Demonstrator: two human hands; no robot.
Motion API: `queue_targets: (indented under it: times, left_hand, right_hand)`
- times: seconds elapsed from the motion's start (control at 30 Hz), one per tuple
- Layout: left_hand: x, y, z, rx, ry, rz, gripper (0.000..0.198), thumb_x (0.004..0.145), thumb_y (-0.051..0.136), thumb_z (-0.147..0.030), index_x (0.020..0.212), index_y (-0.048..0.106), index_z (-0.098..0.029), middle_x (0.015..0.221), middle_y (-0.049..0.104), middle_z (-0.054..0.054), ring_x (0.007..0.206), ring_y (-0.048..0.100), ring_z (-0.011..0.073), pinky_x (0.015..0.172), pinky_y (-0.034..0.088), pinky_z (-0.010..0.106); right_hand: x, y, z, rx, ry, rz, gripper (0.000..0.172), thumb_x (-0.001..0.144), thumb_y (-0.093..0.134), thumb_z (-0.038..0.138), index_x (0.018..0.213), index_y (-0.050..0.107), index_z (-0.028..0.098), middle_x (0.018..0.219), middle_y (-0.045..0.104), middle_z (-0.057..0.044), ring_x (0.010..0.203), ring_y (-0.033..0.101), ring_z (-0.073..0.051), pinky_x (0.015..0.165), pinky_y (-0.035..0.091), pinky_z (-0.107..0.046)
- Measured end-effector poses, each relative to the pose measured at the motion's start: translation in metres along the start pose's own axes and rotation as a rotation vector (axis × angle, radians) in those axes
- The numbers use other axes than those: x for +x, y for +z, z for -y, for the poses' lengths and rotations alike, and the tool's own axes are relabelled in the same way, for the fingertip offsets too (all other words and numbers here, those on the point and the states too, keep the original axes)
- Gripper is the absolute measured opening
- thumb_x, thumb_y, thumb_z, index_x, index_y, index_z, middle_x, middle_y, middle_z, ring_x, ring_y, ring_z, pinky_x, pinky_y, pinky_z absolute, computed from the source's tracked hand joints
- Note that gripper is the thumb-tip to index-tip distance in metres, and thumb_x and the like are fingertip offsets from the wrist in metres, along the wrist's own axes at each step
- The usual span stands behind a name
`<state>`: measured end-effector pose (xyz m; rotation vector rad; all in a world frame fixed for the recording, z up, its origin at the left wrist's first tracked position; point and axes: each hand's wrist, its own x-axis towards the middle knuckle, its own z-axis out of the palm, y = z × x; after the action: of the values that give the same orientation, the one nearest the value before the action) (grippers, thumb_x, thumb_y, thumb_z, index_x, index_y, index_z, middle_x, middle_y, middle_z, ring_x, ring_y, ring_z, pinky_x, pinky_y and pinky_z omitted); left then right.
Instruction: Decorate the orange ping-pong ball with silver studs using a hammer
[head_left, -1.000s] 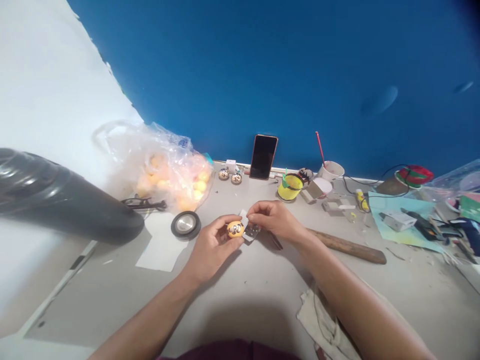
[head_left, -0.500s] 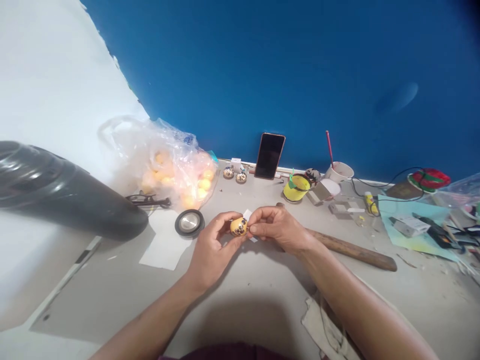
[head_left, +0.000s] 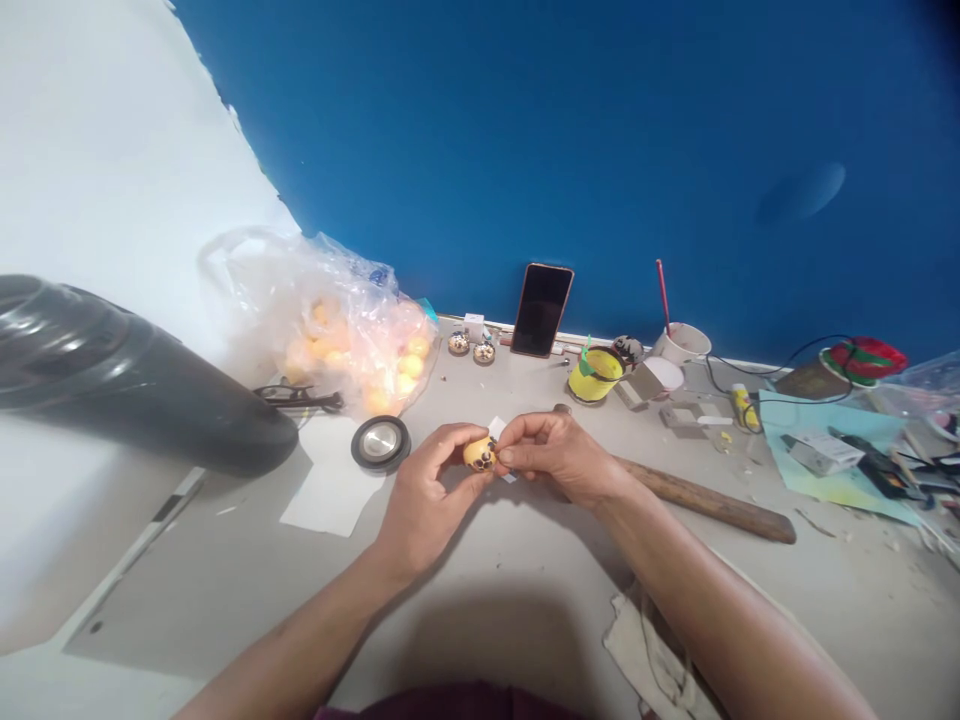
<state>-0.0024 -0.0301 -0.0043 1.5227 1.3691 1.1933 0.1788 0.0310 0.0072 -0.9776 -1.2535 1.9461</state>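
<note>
My left hand (head_left: pixel 431 485) holds a small yellow-orange ball (head_left: pixel 475 454) between its thumb and fingers. Dark spots cover the lower right part of the ball. At the ball's right side, the thumb and forefinger of my right hand (head_left: pixel 551 455) are pinched together; whatever lies between their tips is too small to make out. Behind the fingers, a bit of white paper (head_left: pixel 497 426) shows on the table. A black round lid (head_left: pixel 380 444) with a silvery centre lies just left of my left hand.
A wooden stick (head_left: pixel 712 500) runs beneath my right forearm. Two spotted half-balls (head_left: pixel 484 352) sit near a propped phone (head_left: pixel 541 310). On the left are a clear bag (head_left: pixel 352 330) of orange balls and a big dark flask (head_left: pixel 150 380). A yellow cup (head_left: pixel 595 377) stands back right.
The ball has turned between my fingers, its dark spots moving rightward and more plain yellow showing. Both hands stay nearly in place. The whole view has shifted slightly.
</note>
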Motion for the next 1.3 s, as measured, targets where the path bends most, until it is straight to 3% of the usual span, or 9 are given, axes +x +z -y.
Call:
queue_targets:
  times: [0.43, 0.73, 0.97, 1.3]
  left_hand:
    - [0.001, 0.000, 0.001, -0.007, 0.002, 0.008, 0.023, 0.081, 0.073, -0.020, 0.104, 0.070, -0.022, 0.103, 0.072, 0.003, 0.093, 0.069, 0.0193, 0.086, 0.056, 0.031]
    - [-0.001, 0.002, 0.003, 0.038, 0.129, -0.075, 0.021, 0.079, 0.075, -0.017, 0.100, 0.070, -0.021, 0.104, 0.072, 0.004, 0.095, 0.069, 0.0192, 0.086, 0.057, 0.032]
    - [-0.003, 0.005, 0.001, -0.015, 0.115, -0.098, 0.021, 0.079, 0.078, -0.020, 0.098, 0.070, -0.020, 0.103, 0.071, 0.005, 0.094, 0.069, 0.0190, 0.086, 0.058, 0.032]
    - [-0.004, 0.008, 0.000, -0.063, 0.112, -0.063, 0.022, 0.077, 0.079, -0.021, 0.097, 0.070, -0.020, 0.099, 0.071, 0.004, 0.091, 0.068, 0.0183, 0.083, 0.057, 0.030]
  right_hand:
    - [0.002, -0.003, -0.003, -0.004, 0.051, -0.001, 0.032, 0.060, 0.091, 0.037, 0.073, 0.074, 0.014, 0.065, 0.070, -0.004, 0.052, 0.047, -0.008, 0.049, 0.030, -0.023]
    - [-0.002, 0.004, 0.002, -0.064, 0.014, -0.031, 0.017, 0.062, 0.083, 0.025, 0.070, 0.072, 0.015, 0.062, 0.070, -0.003, 0.053, 0.049, -0.009, 0.050, 0.031, -0.023]
    - [-0.004, 0.007, 0.005, -0.103, -0.008, -0.035, 0.011, 0.061, 0.077, 0.020, 0.068, 0.070, 0.016, 0.059, 0.068, 0.000, 0.050, 0.049, -0.009, 0.046, 0.035, -0.021]
    - [-0.004, 0.001, 0.006, -0.155, -0.002, 0.038, 0.017, 0.067, 0.078, 0.023, 0.072, 0.062, 0.019, 0.059, 0.066, 0.002, 0.052, 0.052, -0.009, 0.045, 0.038, -0.019]
